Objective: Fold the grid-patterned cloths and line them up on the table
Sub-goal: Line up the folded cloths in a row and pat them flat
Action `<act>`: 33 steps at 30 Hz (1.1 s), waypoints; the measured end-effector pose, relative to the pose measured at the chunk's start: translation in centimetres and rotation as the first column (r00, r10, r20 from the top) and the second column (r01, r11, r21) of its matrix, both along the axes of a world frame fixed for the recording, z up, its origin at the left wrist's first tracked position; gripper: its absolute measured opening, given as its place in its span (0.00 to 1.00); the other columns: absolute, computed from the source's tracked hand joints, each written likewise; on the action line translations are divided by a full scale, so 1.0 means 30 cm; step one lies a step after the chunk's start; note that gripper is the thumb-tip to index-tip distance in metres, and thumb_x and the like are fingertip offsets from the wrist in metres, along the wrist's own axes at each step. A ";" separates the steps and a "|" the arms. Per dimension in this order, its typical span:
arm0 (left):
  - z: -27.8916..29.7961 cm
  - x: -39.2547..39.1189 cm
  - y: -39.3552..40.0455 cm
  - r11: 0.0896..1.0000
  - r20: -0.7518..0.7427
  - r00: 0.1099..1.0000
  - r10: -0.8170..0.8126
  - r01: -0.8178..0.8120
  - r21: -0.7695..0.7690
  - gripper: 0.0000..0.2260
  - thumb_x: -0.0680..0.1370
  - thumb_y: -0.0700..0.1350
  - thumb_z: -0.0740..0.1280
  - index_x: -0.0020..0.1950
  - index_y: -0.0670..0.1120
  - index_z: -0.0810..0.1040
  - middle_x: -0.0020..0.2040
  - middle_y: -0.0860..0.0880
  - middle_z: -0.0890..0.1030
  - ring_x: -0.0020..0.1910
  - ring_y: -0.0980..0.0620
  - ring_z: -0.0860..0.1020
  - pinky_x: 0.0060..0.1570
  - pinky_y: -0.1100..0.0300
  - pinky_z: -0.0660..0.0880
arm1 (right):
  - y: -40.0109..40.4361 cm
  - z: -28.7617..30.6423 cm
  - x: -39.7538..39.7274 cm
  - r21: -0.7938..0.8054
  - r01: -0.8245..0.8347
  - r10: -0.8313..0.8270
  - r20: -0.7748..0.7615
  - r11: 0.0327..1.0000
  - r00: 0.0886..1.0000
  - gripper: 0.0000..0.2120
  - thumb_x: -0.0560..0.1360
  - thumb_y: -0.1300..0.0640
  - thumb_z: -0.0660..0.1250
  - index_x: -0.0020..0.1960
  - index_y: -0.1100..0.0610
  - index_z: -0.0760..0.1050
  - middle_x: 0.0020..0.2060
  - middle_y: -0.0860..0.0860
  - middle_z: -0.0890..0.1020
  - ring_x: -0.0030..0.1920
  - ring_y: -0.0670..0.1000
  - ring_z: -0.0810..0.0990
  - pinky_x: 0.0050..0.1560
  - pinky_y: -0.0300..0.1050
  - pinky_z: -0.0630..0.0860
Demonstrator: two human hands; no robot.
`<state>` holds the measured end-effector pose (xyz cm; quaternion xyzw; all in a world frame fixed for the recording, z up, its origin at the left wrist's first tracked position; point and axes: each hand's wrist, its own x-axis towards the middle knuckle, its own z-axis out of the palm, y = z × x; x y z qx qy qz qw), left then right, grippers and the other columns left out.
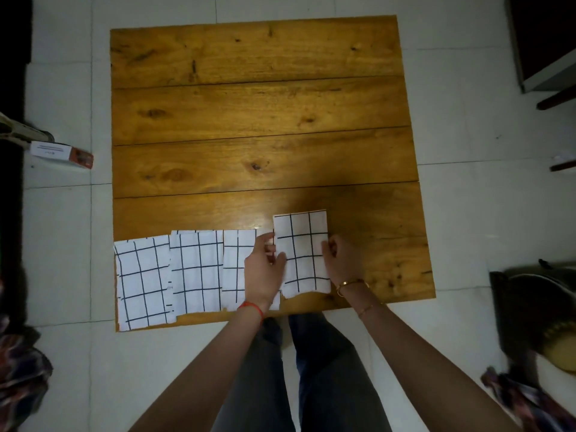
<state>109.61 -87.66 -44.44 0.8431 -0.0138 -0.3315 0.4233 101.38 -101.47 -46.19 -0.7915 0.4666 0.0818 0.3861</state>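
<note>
Left hand (pixel 265 269) and right hand (pixel 341 260) pinching side edges of folded grid cloth (pixel 304 254), long axis 12-to-6, at desk (pixel 265 104) near edge, set higher than three cloths (pixel 193 272) toward 9.

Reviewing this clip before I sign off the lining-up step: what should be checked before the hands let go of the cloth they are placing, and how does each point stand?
1. Fourth cloth lies flat on the table: ok.
2. Its top edge level with the row: not ok, it sits farther up than the third cloth.
3. Both hands at it: ok, left hand at its left edge, right hand at its right edge.
4. Near edge neat: not ok, ragged at the lower left corner.
5. First cloth and second cloth on the table: ok, though the first is tilted.
6. More cloths waiting: cannot tell.
</note>
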 end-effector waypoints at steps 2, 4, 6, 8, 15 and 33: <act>0.003 -0.032 0.025 0.999 -0.005 1.000 -0.030 0.030 -0.014 0.21 0.77 0.39 0.68 0.69 0.45 0.70 0.46 0.52 0.77 0.41 0.57 0.77 0.42 0.75 0.72 | 0.023 -0.004 -0.015 -0.014 0.031 -0.031 -0.015 0.999 0.999 0.11 0.79 0.54 0.61 0.42 0.60 0.72 0.29 0.52 0.72 0.28 0.47 0.67 0.30 0.40 0.65; 0.015 -0.061 0.051 0.993 -0.011 0.993 -0.116 0.115 -0.028 0.23 0.77 0.38 0.67 0.72 0.44 0.68 0.54 0.50 0.78 0.48 0.56 0.78 0.49 0.75 0.72 | 0.051 -0.006 -0.036 -0.031 0.051 -0.052 -0.040 0.998 0.998 0.11 0.79 0.54 0.61 0.40 0.58 0.70 0.27 0.50 0.70 0.29 0.47 0.67 0.29 0.40 0.64; 0.014 -0.086 0.073 0.982 -0.031 0.982 -0.184 0.183 -0.041 0.26 0.77 0.38 0.67 0.75 0.44 0.64 0.66 0.46 0.75 0.61 0.49 0.76 0.63 0.62 0.72 | 0.072 -0.012 -0.056 -0.038 0.057 -0.060 -0.073 0.998 0.996 0.11 0.79 0.54 0.60 0.40 0.57 0.69 0.27 0.48 0.69 0.30 0.49 0.68 0.30 0.41 0.64; 0.004 -0.110 0.094 0.970 -0.029 0.970 -0.240 0.238 -0.049 0.28 0.78 0.39 0.66 0.76 0.45 0.61 0.70 0.44 0.72 0.66 0.46 0.73 0.65 0.50 0.72 | 0.084 -0.023 -0.076 -0.046 0.054 -0.058 -0.092 0.997 0.994 0.11 0.80 0.53 0.60 0.40 0.56 0.69 0.28 0.49 0.69 0.31 0.49 0.69 0.32 0.42 0.65; -0.032 -0.146 0.135 0.899 0.080 0.895 -0.438 0.434 0.061 0.30 0.79 0.41 0.64 0.78 0.44 0.55 0.76 0.47 0.63 0.75 0.48 0.60 0.74 0.52 0.60 | 0.103 -0.030 -0.110 -0.072 0.005 -0.011 -0.080 0.997 0.997 0.09 0.79 0.54 0.61 0.47 0.61 0.71 0.31 0.52 0.71 0.33 0.52 0.71 0.35 0.46 0.68; -0.022 -0.227 0.211 0.762 0.157 0.784 -0.600 0.501 0.410 0.25 0.78 0.41 0.62 0.74 0.44 0.61 0.68 0.46 0.67 0.64 0.46 0.67 0.59 0.54 0.71 | 0.162 0.019 -0.237 -0.329 -0.322 0.237 -0.273 0.888 0.932 0.16 0.78 0.56 0.58 0.63 0.60 0.69 0.62 0.59 0.70 0.59 0.59 0.68 0.54 0.50 0.71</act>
